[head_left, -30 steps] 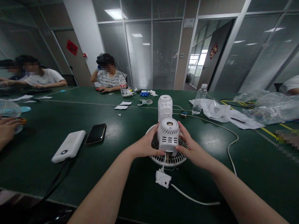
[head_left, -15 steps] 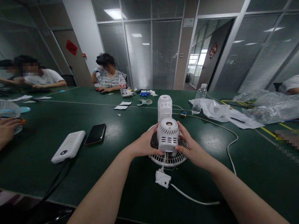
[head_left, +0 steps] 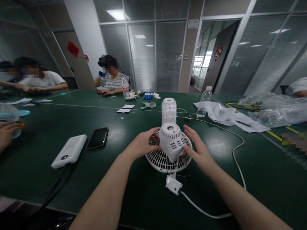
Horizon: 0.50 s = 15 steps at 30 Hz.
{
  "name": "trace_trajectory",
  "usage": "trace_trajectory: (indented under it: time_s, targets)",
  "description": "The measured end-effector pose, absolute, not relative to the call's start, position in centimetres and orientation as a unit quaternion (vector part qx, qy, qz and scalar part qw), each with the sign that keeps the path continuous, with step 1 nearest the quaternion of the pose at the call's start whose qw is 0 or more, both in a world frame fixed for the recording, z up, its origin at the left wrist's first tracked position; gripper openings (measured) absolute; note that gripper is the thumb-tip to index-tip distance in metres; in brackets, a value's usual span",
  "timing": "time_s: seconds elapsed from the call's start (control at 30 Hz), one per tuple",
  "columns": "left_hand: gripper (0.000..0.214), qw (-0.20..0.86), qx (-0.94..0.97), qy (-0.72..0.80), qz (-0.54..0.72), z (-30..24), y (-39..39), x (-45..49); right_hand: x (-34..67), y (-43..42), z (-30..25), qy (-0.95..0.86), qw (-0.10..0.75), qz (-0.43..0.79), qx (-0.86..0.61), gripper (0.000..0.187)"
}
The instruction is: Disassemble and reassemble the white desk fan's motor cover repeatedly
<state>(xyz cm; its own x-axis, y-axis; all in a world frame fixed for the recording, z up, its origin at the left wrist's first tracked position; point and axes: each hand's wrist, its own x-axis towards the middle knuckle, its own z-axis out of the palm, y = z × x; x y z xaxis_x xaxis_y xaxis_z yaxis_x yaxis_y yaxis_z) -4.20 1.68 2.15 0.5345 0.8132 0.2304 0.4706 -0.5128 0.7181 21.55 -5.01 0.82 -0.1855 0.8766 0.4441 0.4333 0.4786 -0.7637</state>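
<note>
While loosely spread around a white fan housing, both hands unclenched, grille beneath.

The wearer's left hand and right hand were bare, with slender fingers. The left forearm and right forearm, likewise bare and smooth in outline, tapered to narrow wrists and broadened toward the elbow; finer surface detail was too small to resolve.

Dim room; a light panel shows in the glass beyond the table's far edge, daylight in a window; soft glare toward the right edge; below the near edge, deep shadow; lens distortion stretches the sides.
</note>
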Motion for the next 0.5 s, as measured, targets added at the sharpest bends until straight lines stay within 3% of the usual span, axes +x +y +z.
trace_trajectory:
  time_s: [0.2, 0.5]
  targets:
    - [0.079, 0.272, 0.825, 0.413, 0.275, 2.3, 1.3, -3.5, 20.0, -6.0, 1.3, -0.756, 0.380, 0.108, -0.521, 0.088]
    - [0.073, 0.228, 0.836, 0.428, 0.259, 1.9, 1.5, -3.6, 20.3, -5.4, 1.1, -0.706, 0.357, 0.181, -0.584, 0.075]
